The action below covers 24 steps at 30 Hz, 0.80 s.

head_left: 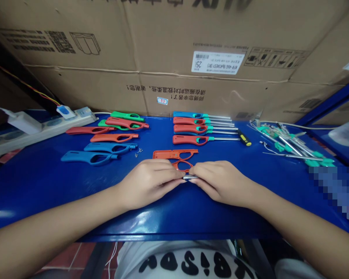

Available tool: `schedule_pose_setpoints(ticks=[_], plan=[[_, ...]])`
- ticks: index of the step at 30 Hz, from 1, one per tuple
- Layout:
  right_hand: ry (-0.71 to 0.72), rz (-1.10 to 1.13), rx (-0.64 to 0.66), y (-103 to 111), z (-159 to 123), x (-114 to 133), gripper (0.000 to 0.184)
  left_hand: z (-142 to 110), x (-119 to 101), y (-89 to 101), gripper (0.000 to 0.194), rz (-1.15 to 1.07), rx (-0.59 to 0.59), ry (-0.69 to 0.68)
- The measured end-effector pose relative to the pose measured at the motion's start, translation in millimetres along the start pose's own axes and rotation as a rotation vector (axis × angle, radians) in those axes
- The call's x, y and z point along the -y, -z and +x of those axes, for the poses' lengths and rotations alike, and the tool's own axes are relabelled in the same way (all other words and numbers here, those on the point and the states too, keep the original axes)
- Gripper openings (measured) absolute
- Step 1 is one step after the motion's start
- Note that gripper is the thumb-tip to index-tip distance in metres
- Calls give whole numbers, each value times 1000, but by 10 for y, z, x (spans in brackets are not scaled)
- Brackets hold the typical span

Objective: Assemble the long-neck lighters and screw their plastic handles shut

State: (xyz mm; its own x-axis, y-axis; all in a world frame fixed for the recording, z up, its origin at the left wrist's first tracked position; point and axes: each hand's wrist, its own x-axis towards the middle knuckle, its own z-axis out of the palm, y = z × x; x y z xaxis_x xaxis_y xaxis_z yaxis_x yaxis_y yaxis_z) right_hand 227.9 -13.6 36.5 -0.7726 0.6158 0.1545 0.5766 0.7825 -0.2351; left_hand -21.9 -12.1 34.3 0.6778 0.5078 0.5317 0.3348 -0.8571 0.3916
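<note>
My left hand (pixel 152 184) and my right hand (pixel 221 181) meet at the middle of the table's near side. Both are closed, pinching a short silver metal tube (pixel 190 177) from either end; most of it is hidden by the fingers. Just behind the hands lie two orange lighter shell halves (pixel 174 154), one partly covered by my left hand. A few small screws (pixel 137 153) rest left of these halves. Further back is a row of utility lighters (pixel 189 129) with red or blue handles and long metal tubes, pointing right. A black and yellow screwdriver (pixel 244 138) touches their tips.
Blue, orange, red and green lighter handles (pixel 113 137) lie at the left on the blue table (pixel 104 217). Loose metal tubes with teal ends (pixel 291 143) are heaped at the right. A power strip (pixel 55 126) stands far left. A large cardboard box (pixel 163 50) walls off the back.
</note>
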Motion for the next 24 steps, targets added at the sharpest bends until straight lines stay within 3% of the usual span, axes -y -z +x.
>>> schedule_pose_setpoints(ticks=[5, 11, 15, 19, 24], plan=[[-115, 142, 104, 24, 25, 39, 28, -6, 27, -38, 14, 3, 12, -29], [-202, 148, 23, -39, 47, 44, 51, -13, -9, -150, 14, -56, 16, 8], [-234, 170, -53, -63, 53, 36, 50, 16, -61, -147, 14, -128, 7, 97], [-272, 112, -130, -4, 41, -15, 51, 57, -49, -72, 35, -275, 42, 319], [-308, -5, -200, 72, 17, -158, 52, 95, 100, -28, 44, -641, 85, 634]])
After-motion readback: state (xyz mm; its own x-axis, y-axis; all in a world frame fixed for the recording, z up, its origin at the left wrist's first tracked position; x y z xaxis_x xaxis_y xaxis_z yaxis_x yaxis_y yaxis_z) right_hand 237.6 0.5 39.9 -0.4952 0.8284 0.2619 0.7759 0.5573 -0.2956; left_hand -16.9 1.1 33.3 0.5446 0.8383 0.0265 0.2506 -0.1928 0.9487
